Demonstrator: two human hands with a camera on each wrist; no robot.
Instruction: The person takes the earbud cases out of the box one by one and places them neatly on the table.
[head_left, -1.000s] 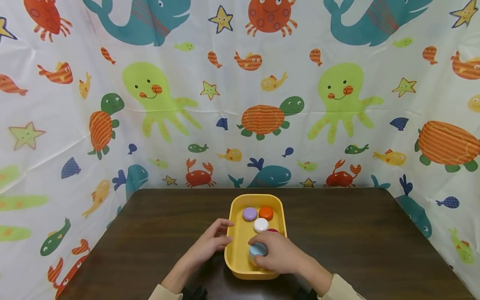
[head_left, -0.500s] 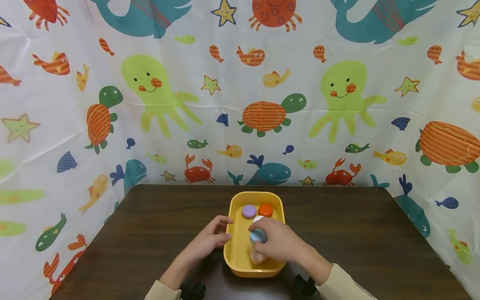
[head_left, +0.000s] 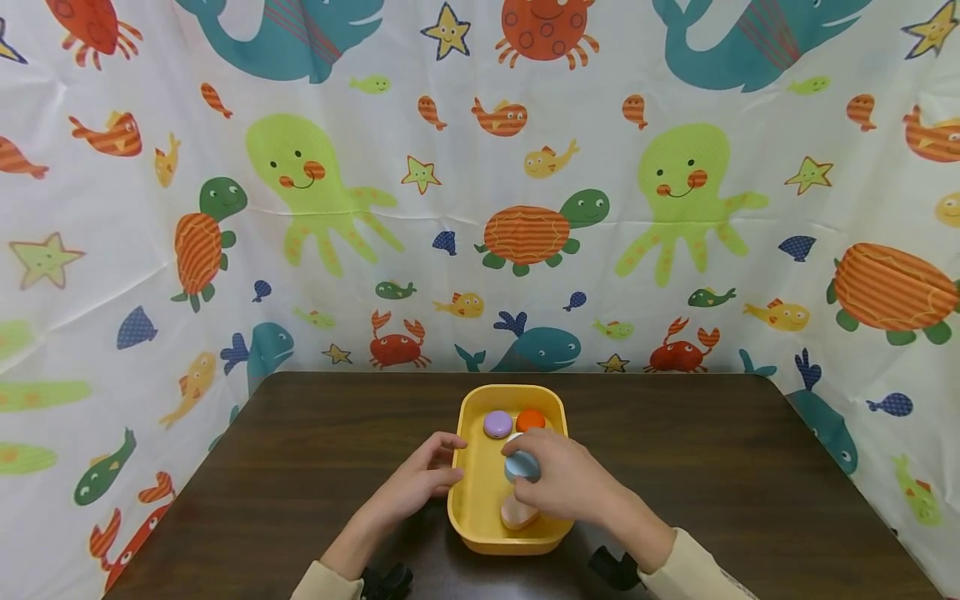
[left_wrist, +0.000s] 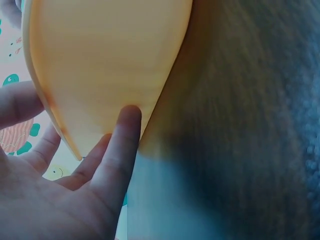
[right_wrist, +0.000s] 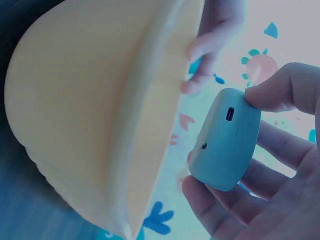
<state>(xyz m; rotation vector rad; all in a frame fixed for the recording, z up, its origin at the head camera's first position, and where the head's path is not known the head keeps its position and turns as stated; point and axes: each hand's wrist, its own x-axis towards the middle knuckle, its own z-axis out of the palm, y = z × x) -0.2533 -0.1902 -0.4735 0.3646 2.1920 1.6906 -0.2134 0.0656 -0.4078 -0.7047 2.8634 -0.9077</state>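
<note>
My right hand (head_left: pixel 573 479) pinches a light-blue earbud charging case (head_left: pixel 521 467) between thumb and fingers above the yellow tray (head_left: pixel 474 500). In the right wrist view this case (right_wrist: pixel 225 142) shows a small charging port and a dark dot on its side. A beige rounded piece (head_left: pixel 516 513) lies in the tray's near part, just below the right hand. My left hand (head_left: pixel 416 482) rests its fairly straight fingers on the tray's left side; in the left wrist view the fingertips (left_wrist: pixel 131 114) touch the outer wall.
A purple round piece (head_left: pixel 498 424) and an orange one (head_left: pixel 530 420) lie at the tray's far end. Just before them a white piece (head_left: pixel 514 437) is mostly covered by the right hand. The dark wooden table (head_left: pixel 337 442) meets a sea-animal curtain (head_left: pixel 450 333) behind.
My right hand has lifted the light-blue case and moved it away from the tray's near end, uncovering the beige piece and covering the red and white ones. The left hand stays at the tray's side.
</note>
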